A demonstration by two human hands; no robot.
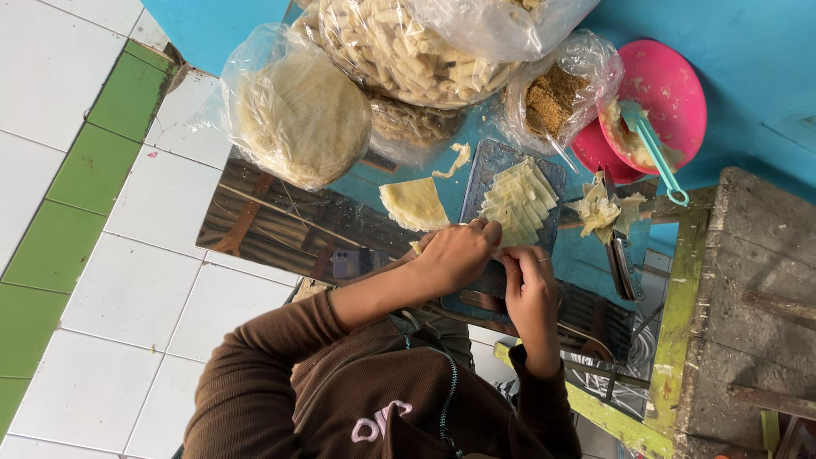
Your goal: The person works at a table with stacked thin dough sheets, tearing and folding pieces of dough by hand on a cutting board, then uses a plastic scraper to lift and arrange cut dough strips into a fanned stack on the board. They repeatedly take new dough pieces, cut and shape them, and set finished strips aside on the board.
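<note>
My left hand (459, 255) and my right hand (531, 289), which wears a ring, meet at the near edge of a dark cutting board (484, 166). Their fingertips pinch a small pale pastry wrapper between them; most of it is hidden by the fingers. Just beyond the fingers a fanned stack of cut wrapper strips (518, 204) lies on the board. To the left of the board rests a folded pale wrapper sheet (414, 202). Brown sleeves cover both of my arms.
Clear bags hold round wrappers (297, 115), rolled pastries (416, 47) and brown crumbly filling (552, 98). A pink bowl (680, 76) with paste and a teal utensil (654, 153) stands at the right. Wrapper scraps (599, 211), a knife (620, 259) and a worn wooden bench (756, 297) lie nearby.
</note>
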